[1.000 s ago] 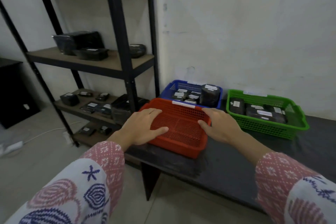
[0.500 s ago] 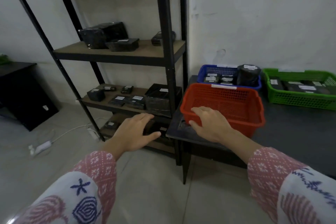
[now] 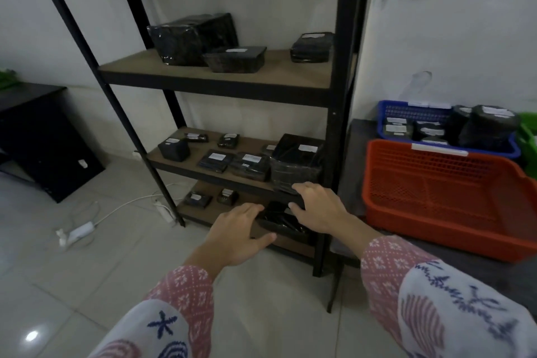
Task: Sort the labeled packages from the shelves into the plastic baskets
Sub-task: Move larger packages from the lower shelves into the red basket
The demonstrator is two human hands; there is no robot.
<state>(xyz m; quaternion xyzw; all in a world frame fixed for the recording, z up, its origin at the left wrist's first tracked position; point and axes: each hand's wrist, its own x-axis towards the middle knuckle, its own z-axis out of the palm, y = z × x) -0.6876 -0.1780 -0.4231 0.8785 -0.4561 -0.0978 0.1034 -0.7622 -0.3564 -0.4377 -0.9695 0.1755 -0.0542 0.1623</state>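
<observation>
We see our left hand (image 3: 241,234) stretched out in front of the lowest shelf (image 3: 203,216), its fingers (image 3: 250,209) relaxed and spread, grasping nothing, the thumb pointing toward three o'clock. Our right hand (image 3: 319,209) sits just beside it at two o'clock, fingers loosely extended over the front edge of the middle shelf (image 3: 209,167), close to a large wrapped black package (image 3: 296,163) at twelve o'clock from that hand; we cannot tell whether the fingertips touch the package or only the shelf edge, and they grasp nothing that we can make out. Between the two hands, on the lowest shelf, lies another dark wrapped package (image 3: 279,221), partly hidden. More labeled packages lie on the middle shelf at eleven o'clock from our hands, among them a flat one (image 3: 216,160) and a small boxy one (image 3: 173,150). On the top shelf (image 3: 270,73) at twelve o'clock stand a big black bundle (image 3: 191,38), a flat tray-shaped package (image 3: 235,58) touching it, and a smaller package (image 3: 312,46) well apart near the right post. At three o'clock, on the dark worktop (image 3: 354,154), a red basket (image 3: 447,197) with nothing visible inside stands nearest us, a blue basket (image 3: 406,116) holding several labeled packages just behind it, and the edge of a green basket (image 3: 529,139) shows at the frame's right side. A white power strip (image 3: 78,231) lies on the tiled floor at nine o'clock.
</observation>
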